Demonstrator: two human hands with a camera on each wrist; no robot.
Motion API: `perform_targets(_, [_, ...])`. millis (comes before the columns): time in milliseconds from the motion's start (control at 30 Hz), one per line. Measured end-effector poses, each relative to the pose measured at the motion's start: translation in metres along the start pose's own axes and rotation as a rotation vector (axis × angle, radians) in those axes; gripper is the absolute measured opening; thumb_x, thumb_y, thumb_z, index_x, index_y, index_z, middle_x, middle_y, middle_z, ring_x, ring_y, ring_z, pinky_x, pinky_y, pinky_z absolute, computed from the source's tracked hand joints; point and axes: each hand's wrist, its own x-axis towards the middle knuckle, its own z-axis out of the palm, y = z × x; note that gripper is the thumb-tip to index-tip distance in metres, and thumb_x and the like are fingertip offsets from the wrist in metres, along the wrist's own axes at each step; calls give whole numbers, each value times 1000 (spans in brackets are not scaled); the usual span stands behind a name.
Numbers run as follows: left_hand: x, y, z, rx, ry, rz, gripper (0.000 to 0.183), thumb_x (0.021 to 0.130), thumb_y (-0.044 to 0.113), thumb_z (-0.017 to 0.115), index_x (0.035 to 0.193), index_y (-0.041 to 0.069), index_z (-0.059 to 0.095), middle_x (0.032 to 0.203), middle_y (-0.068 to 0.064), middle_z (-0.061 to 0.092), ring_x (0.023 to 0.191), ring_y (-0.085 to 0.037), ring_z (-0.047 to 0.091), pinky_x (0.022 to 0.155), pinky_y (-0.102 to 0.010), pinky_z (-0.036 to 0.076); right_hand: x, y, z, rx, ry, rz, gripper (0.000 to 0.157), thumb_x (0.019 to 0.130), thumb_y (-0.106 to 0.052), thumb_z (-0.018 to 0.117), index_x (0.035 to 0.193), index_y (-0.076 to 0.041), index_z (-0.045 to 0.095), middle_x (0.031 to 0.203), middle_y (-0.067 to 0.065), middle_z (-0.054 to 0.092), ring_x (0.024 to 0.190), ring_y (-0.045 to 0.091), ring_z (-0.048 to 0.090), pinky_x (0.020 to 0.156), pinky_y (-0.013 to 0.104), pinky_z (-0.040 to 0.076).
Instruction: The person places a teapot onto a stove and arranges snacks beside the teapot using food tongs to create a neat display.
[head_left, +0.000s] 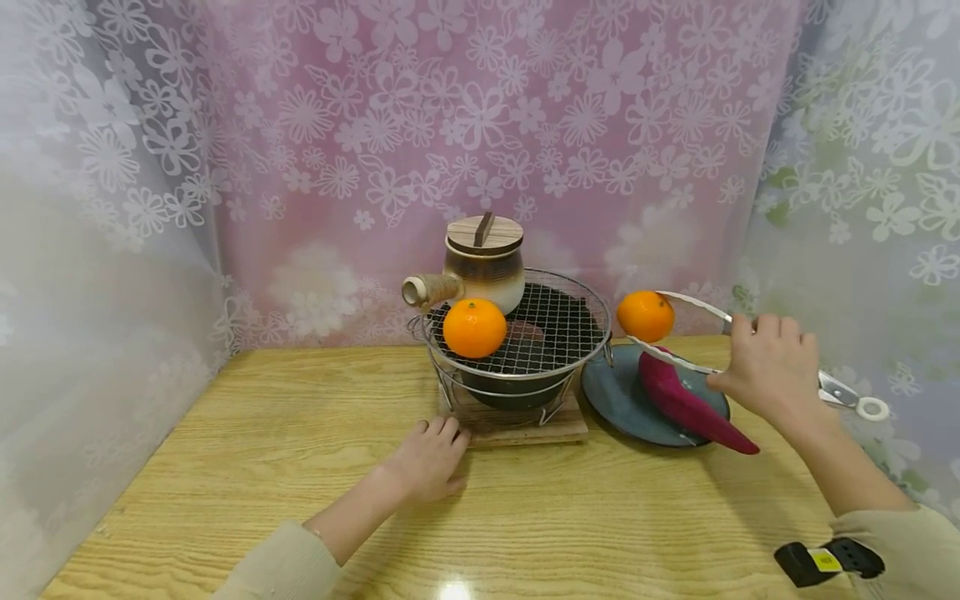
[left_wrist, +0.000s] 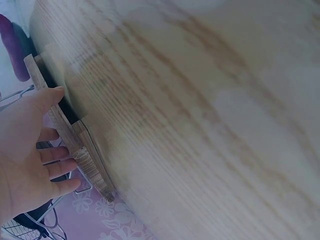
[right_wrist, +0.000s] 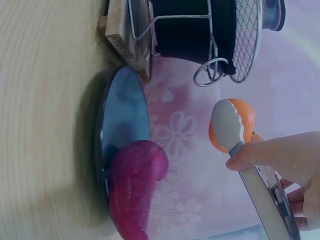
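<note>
My right hand (head_left: 776, 367) grips a pair of tongs (head_left: 697, 304) with white scalloped tips, thumb on one arm and fingers round the other. Between the tips an orange (head_left: 646, 316) hangs in the air, just right of the grill. Below it, a purple sweet potato (head_left: 686, 400) lies on a blue-grey plate (head_left: 611, 392), its thin end over the rim. My left hand (head_left: 431, 458) rests at the front left corner of a wooden board (head_left: 517, 436), fingers relaxed against its edge. On that board stands a round grill with a wire rack (head_left: 558, 333), bearing another orange (head_left: 475, 328).
Behind the orange on the rack sits a brown and cream pot (head_left: 487, 279) with a wooden lid (head_left: 484, 233) and a wrapped side handle (head_left: 433, 290) pointing left. Flowered curtains (head_left: 480, 125) hang at the back and both sides of the wooden table (head_left: 315, 408).
</note>
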Motion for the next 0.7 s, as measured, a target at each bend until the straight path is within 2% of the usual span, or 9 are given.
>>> perform_targets(200, [0,1,1,-10,-14,-5,62,86,55,54,126,8,50,112,-9,46,103,-24,45,83,-37,41,-1,2,-8,14,31,-11,74,53,-31,83,98,12,45,92,36,44,82,50,37,62,55,31])
perform_targets(533, [0,2,2,-5,-4,0,62,85,56,54,126,8,50,112,-9,46,102,-24,45,82,-36,41,-1,-1,-22,17,46,-12,79,56,-28,82,110,13,43,100,38,43,88,52,35,67,58,31])
perform_targets(700, [0,1,2,-11,3,-5,61,85,54,55,126,8,50,111,-8,46,101,-24,45,81,-35,41,1,-3,-29,19,45,-12,77,56,-27,82,110,12,42,101,37,42,88,51,34,68,58,30])
